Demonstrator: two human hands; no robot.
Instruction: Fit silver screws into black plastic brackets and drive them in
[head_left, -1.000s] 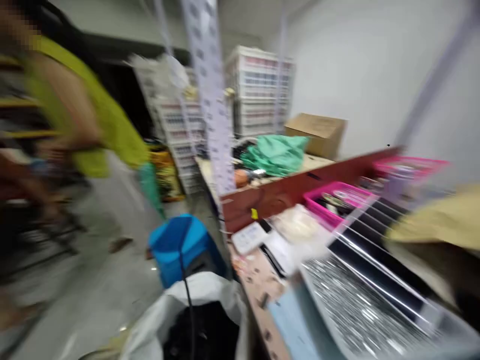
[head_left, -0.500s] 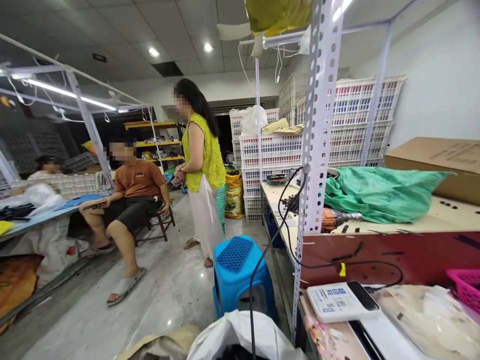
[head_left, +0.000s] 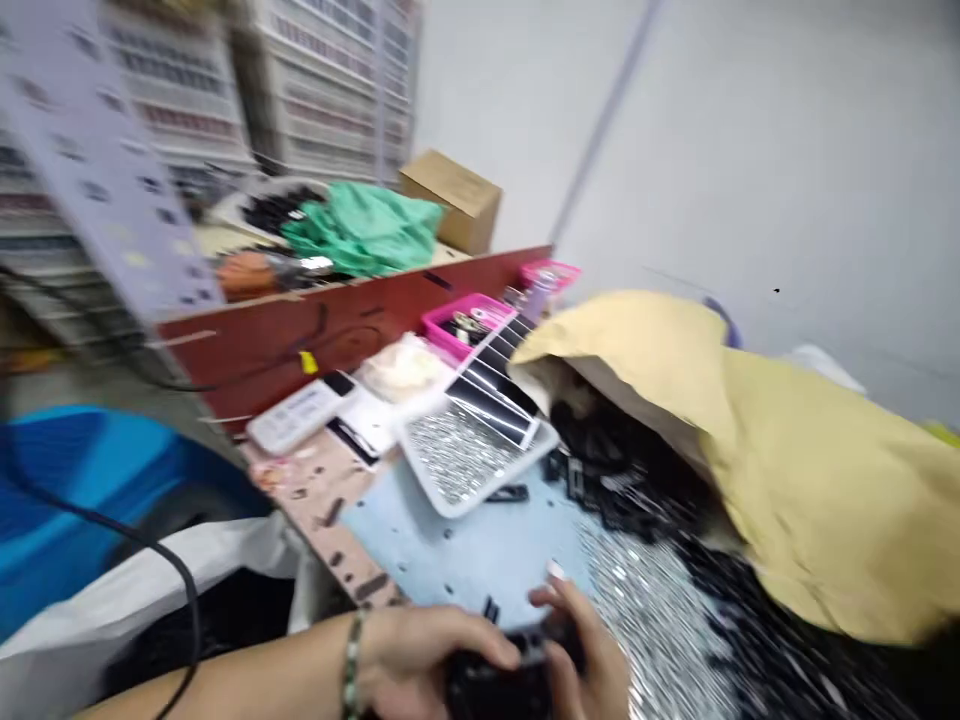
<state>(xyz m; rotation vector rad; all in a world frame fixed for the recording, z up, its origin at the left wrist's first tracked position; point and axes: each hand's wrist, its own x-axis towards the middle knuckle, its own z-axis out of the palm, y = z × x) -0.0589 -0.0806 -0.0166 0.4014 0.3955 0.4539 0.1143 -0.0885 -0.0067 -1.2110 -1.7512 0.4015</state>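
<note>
At the bottom of the view, my left hand point(head_left: 416, 645), with a beaded bracelet on its wrist, is closed around a black plastic part point(head_left: 491, 688). My right hand point(head_left: 596, 655) grips the same part from the other side, thumb and fingers on it. Blur hides its exact kind. Both hands are over the near edge of a light blue sheet point(head_left: 480, 555). Just right of them spreads a heap of small silvery metal pins point(head_left: 649, 610). Ahead stands a white tray point(head_left: 442, 508) of similar pins. Black plastic pieces point(head_left: 780, 640) are piled at the right.
A yellow sack point(head_left: 817, 470) lies on the right, its mouth spilling black parts. Pink baskets point(head_left: 450, 345), a white device point(head_left: 296, 415) and a red board point(head_left: 360, 340) stand farther back. At left are a blue stool point(head_left: 90, 490), a white bag point(head_left: 232, 545) and a black cable point(head_left: 97, 515).
My view has swung right and down from the room and the other people to the work table. Both my hands, holding the black plastic part, have come into view.
</note>
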